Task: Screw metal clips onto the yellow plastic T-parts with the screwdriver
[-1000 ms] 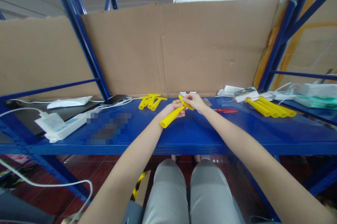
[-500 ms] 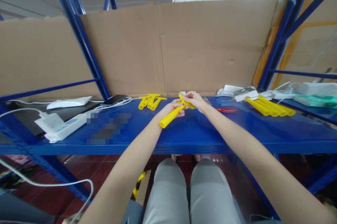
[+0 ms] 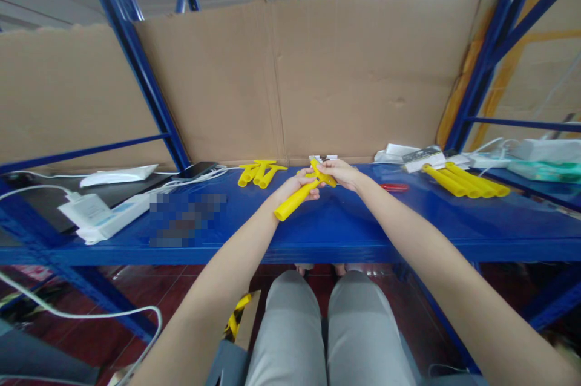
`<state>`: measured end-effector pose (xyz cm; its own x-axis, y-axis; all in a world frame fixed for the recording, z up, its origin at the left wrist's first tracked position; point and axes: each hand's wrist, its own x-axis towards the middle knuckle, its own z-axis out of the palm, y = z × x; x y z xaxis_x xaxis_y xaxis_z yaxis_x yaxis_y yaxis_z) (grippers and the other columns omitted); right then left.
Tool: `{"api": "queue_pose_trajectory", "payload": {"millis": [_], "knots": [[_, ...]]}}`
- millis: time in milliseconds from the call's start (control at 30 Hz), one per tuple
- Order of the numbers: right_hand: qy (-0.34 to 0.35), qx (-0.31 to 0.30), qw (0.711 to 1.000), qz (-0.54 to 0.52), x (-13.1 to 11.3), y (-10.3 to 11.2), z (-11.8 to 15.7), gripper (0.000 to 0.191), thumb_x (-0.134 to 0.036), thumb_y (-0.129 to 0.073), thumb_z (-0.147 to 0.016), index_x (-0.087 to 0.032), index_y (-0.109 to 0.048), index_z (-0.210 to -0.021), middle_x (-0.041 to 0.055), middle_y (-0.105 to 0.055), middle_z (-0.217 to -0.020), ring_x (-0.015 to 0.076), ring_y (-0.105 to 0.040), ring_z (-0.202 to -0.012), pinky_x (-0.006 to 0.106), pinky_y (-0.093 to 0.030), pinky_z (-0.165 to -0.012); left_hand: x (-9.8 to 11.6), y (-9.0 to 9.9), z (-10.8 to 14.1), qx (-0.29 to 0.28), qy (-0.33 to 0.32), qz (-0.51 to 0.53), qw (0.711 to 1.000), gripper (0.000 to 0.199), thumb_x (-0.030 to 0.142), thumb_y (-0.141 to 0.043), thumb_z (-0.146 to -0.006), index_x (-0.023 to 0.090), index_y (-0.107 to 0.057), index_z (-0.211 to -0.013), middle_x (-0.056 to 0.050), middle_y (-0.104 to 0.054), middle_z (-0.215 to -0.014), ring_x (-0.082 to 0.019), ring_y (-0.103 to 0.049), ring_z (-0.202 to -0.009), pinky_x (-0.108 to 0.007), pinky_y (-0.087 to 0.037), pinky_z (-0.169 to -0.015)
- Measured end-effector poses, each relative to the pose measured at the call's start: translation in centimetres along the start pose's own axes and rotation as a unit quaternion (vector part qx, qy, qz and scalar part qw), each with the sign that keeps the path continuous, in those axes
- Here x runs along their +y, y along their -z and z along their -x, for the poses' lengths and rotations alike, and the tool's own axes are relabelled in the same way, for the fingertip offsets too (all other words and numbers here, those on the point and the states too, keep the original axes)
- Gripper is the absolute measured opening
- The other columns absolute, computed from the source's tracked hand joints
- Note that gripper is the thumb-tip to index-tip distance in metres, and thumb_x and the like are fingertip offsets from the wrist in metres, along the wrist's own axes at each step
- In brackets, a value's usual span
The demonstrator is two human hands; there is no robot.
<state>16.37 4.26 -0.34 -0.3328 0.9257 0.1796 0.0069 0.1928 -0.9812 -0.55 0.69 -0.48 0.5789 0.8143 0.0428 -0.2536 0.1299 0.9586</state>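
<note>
A yellow T-shaped piece (image 3: 293, 203) is held above the blue shelf (image 3: 318, 235), its round open end pointing down and left. My left hand (image 3: 300, 185) wraps round its tube just below the crosspiece. The fingers of my right hand (image 3: 334, 172) close on the crosspiece at the top. Several yellow T-shaped pieces (image 3: 261, 173) lie at the back, left of my hands. More yellow tubes (image 3: 465, 181) lie side by side on the right. A red tool (image 3: 394, 187) rests beyond my right wrist.
On the left are a white power strip (image 3: 115, 216), a white packet (image 3: 118, 175), a dark phone (image 3: 197, 170) and cables. Small boxes (image 3: 424, 158) stand at the back right. Cardboard (image 3: 363, 77) closes the back between blue posts (image 3: 483, 71).
My right hand has shifted slightly to the right and down on the crosspiece. The yellow piece stays in both hands, almost unmoved.
</note>
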Motion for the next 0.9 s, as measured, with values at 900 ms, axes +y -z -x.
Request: {"api": "queue_pose_trajectory", "payload": {"millis": [900], "knots": [[-0.029,0.045,0.982,0.182,0.4,-0.3,0.0,0.024,-0.035,-0.077,-0.069,-0.016,-0.064,-0.061,0.0000,-0.066,-0.065,0.0098,-0.055,-0.060,0.021,-0.044,-0.061,-1.2,-0.1,-1.5,0.107,0.063,-0.040,0.991,0.022,0.000,-0.058,-0.080,0.012,-0.057,-0.099,-0.009,-0.070,-0.076,-0.019,-0.069,-0.061,-0.025,-0.054,-0.052]]}}
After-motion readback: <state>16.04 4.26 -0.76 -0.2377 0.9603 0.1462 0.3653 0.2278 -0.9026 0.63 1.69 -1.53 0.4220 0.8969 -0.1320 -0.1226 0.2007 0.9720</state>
